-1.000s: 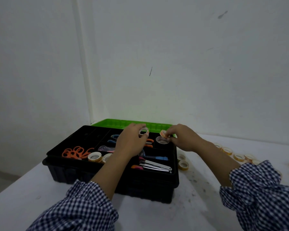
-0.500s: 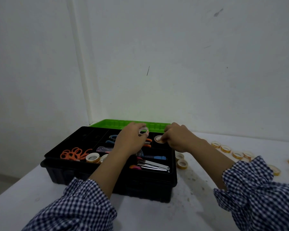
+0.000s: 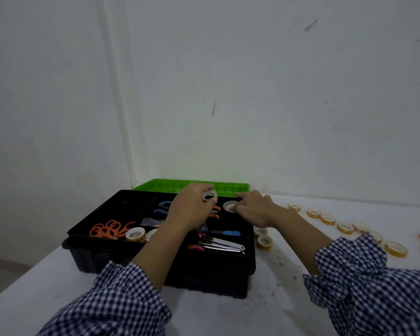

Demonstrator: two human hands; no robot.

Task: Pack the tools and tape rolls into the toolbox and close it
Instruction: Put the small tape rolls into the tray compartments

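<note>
Orange scissors [image 3: 107, 229] in the left bay of my black toolbox [image 3: 155, 259], my left hand [image 3: 192, 210] pinching a small tape roll [image 3: 209, 196] over the middle, my right hand [image 3: 255, 210] curled onto a flat roll [image 3: 229, 206] in the back-right bay, loose rolls [image 3: 327, 218] further right

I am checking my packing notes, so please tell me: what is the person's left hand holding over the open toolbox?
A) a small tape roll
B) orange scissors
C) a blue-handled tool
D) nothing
A: the left hand pinches a small tape roll at its fingertips, above the toolbox.
</note>
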